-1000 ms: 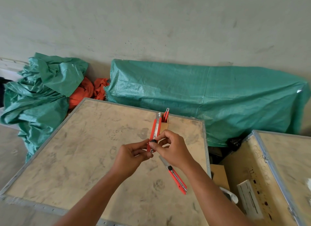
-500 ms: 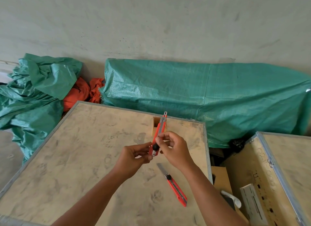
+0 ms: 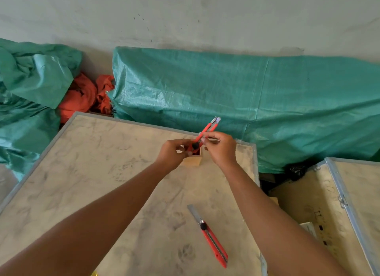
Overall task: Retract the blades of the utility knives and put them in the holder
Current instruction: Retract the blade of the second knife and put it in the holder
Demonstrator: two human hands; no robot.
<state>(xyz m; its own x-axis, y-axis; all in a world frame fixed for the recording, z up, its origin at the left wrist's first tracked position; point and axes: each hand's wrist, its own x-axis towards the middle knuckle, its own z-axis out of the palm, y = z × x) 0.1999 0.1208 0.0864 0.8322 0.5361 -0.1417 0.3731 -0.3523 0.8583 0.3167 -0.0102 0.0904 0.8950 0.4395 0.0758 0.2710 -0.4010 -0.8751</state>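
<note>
Both hands hold a red utility knife (image 3: 208, 129) tilted up to the right, its metal tip showing only a short stub of blade. My left hand (image 3: 174, 153) pinches the lower end near the black slider. My right hand (image 3: 221, 149) grips the middle of the body. The small wooden holder (image 3: 192, 160) stands right below the hands, mostly hidden by them. A second red utility knife (image 3: 213, 241) lies on the plywood crate top (image 3: 98, 173) nearer to me, with its blade extended toward the far left.
Green tarpaulin (image 3: 246, 95) covers bulky things along the wall behind the crate, with orange cloth (image 3: 82, 95) at the left. A second crate (image 3: 349, 203) stands to the right, with a gap between the two.
Both hands carried the held knife away from me to just above the holder, and it now leans more to the right. The view has tilted down, so the lying knife appears lower.
</note>
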